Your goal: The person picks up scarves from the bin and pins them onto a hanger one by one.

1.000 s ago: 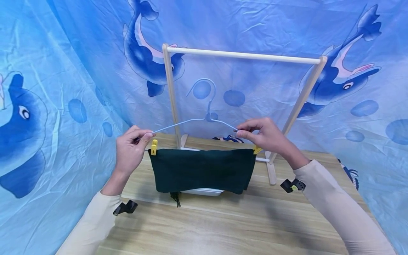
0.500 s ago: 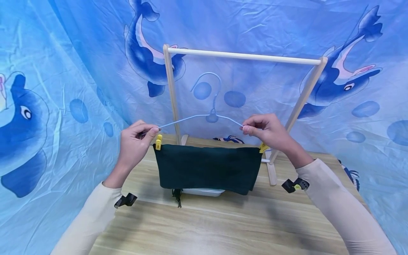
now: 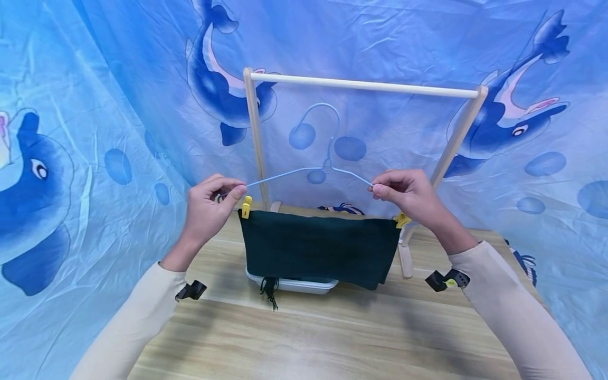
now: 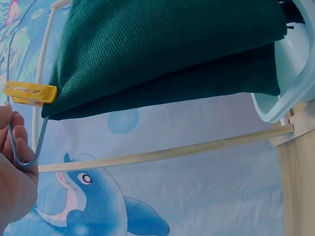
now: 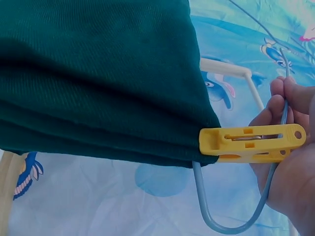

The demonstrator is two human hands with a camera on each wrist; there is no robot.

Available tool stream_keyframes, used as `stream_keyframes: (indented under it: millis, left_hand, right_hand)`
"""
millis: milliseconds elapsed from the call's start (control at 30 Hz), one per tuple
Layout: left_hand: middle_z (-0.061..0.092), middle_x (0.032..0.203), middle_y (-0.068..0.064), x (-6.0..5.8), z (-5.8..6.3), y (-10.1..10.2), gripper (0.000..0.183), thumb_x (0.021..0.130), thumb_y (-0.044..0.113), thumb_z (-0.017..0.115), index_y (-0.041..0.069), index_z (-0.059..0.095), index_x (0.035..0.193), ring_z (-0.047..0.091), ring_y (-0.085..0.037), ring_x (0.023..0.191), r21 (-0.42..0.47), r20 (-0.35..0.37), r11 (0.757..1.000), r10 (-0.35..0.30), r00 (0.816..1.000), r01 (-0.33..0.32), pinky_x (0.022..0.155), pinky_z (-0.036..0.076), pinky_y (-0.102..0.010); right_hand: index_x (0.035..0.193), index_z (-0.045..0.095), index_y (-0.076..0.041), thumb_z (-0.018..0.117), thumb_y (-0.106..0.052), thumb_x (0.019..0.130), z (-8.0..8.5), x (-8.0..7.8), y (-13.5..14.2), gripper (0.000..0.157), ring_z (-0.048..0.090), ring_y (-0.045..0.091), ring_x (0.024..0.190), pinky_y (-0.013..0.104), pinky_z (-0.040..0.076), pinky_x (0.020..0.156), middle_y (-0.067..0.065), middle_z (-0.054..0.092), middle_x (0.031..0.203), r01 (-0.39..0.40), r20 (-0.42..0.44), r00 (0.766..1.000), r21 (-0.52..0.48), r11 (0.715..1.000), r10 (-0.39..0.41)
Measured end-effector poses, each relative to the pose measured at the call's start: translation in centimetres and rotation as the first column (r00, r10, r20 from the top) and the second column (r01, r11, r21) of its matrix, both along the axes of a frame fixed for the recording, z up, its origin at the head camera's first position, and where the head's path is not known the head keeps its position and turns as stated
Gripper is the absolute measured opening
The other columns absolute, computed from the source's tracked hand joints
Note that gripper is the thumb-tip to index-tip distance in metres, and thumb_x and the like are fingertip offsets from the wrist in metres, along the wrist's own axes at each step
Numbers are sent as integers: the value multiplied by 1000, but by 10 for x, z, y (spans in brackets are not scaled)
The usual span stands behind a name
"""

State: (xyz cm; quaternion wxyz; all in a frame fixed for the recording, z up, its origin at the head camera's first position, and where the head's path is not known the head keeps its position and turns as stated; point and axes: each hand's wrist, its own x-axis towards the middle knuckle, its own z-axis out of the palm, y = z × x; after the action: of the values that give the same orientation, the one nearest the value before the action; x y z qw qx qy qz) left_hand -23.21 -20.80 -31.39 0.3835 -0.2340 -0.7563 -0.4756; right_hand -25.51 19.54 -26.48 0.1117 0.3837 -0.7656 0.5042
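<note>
Between both hands hangs a pale blue wire clothes hanger point(image 3: 304, 170), its hook pointing up and leftward in the head view. My left hand point(image 3: 212, 205) pinches its left shoulder, and my right hand point(image 3: 405, 191) pinches the right one. A folded dark green cloth point(image 3: 318, 245) drapes from the hanger's lower bar. Yellow clothespins clamp its corners: the left clothespin point(image 4: 30, 93) sits by my left fingers, the right clothespin point(image 5: 251, 143) beside my right palm. The hanger's bent right end shows below that clothespin in the right wrist view.
Behind the hanger stands a rack with wooden posts and a white top rail point(image 3: 366, 84). A white basin point(image 3: 294, 285) sits on the wooden table point(image 3: 304, 338), partly hidden under the cloth, with a dark tassel point(image 3: 269, 290) at its rim. A dolphin-print curtain point(image 3: 119, 132) surrounds the table.
Both hands have carried the hanger and green cloth a little up and to the right. The hook is now nearer the rack's top rail in the head view, and more of the basin shows.
</note>
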Motion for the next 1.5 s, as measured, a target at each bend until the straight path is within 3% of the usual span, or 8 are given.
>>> stream_keyframes:
  millis: [200, 400, 600, 833, 967, 1100, 1267, 1500]
  left_hand:
    - [69, 86, 3, -3, 5, 3, 12, 93, -4, 70, -1, 77, 102, 57, -8, 74, 43, 40, 995, -88, 995, 86, 63, 43, -18]
    - [73, 96, 11, -13, 4, -2, 25, 105, 11, 57, -7, 70, 116, 68, -10, 88, 144, 122, 982, -137, 983, 119, 78, 53, -18]
    - [75, 103, 5, -26, -6, -8, 40, 109, 18, 43, -14, 64, 122, 71, -17, 92, 239, 109, 957, -194, 975, 164, 78, 53, -25]
    - [74, 110, -5, -44, -17, -11, 33, 107, 23, 54, -3, 67, 123, 69, -17, 99, 288, 185, 956, -113, 976, 56, 85, 52, -26]
    - [70, 121, -18, -57, -23, -11, 33, 104, 19, 59, -2, 64, 129, 65, -5, 103, 252, 249, 967, -30, 968, -35, 91, 50, -20]
    - [66, 129, -24, -69, -28, -8, 38, 102, 17, 63, -4, 61, 133, 64, -10, 110, 210, 283, 973, 38, 958, -100, 95, 48, -19]
    - [65, 134, -17, -79, -31, 0, 47, 98, 25, 70, 0, 59, 136, 64, -26, 120, 221, 333, 966, 53, 941, -133, 99, 50, -26]
    - [59, 143, -13, -91, -34, 12, 62, 95, 36, 73, 4, 52, 144, 57, -30, 130, 204, 386, 971, 40, 922, -127, 109, 45, -43]
  right_hand:
    - [93, 72, 13, 63, 9, 96, 10, 12, 6, 10, 63, 7, 70, 17, 52, 64, -5, 73, 83, 62, -40, 997, -47, 997, -64]
    - [93, 72, 15, 62, 13, 95, 26, 22, 23, 10, 66, 7, 72, 15, 55, 70, -5, 74, 84, 149, -77, 985, -96, 984, -157]
    - [95, 73, 12, 62, 8, 97, 41, 35, 41, 12, 69, 8, 76, 15, 56, 77, -3, 74, 88, 194, -44, 979, -90, 977, -199]
    - [99, 74, 9, 63, 4, 98, 47, 47, 63, 12, 69, 5, 80, 12, 54, 78, -8, 75, 91, 302, -53, 952, -28, 953, -303]
    - [100, 72, 12, 63, 3, 98, 50, 52, 74, 13, 69, 4, 79, 11, 53, 79, -10, 74, 88, 370, -92, 925, -1, 929, -369]
    - [103, 73, 10, 63, 2, 98, 52, 56, 84, 13, 68, 5, 81, 10, 52, 81, -11, 74, 89, 412, -94, 907, 7, 911, -410]
    - [107, 74, 7, 63, 3, 99, 55, 58, 94, 15, 67, 5, 83, 9, 51, 82, -12, 74, 91, 447, -81, 892, 8, 894, -445]
    - [109, 76, 3, 66, -4, 99, 61, 60, 105, 16, 65, 6, 85, 9, 50, 80, -7, 75, 91, 501, -69, 863, -4, 866, -500]
